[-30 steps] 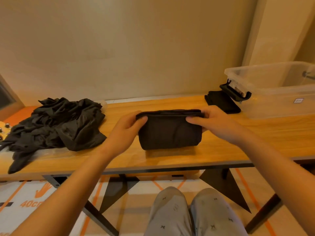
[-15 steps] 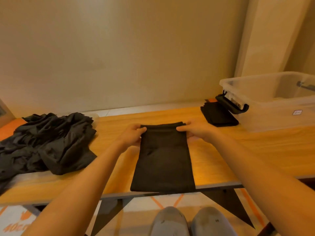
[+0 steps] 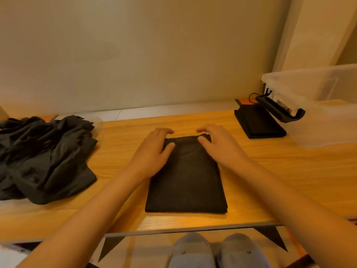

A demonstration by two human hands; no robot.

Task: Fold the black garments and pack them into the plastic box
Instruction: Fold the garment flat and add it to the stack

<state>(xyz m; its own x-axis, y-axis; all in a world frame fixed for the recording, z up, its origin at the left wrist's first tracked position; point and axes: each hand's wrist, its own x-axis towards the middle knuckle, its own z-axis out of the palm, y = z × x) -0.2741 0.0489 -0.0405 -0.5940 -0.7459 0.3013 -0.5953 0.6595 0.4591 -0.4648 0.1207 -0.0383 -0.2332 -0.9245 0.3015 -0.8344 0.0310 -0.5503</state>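
Observation:
A folded black garment (image 3: 186, 182) lies flat as a rectangle in the middle of the wooden table (image 3: 280, 171). My left hand (image 3: 152, 149) rests palm down on its far left corner, fingers spread. My right hand (image 3: 218, 144) lies the same way on its far right corner. Neither hand grips the cloth. A heap of unfolded black garments (image 3: 42, 157) sits at the table's left end. A second folded black garment (image 3: 258, 122) lies at the back right, beside the clear plastic box (image 3: 324, 117), whose black latch handle (image 3: 280, 110) hangs over it.
A beige wall runs behind the table. The table's front edge is close to me, with my knees in grey trousers (image 3: 218, 250) below it. The plastic box stands open at the right end.
The garment, held up folded a second ago, was laid down lengthwise on the table. My hands have let go of its far edge and now press flat on it.

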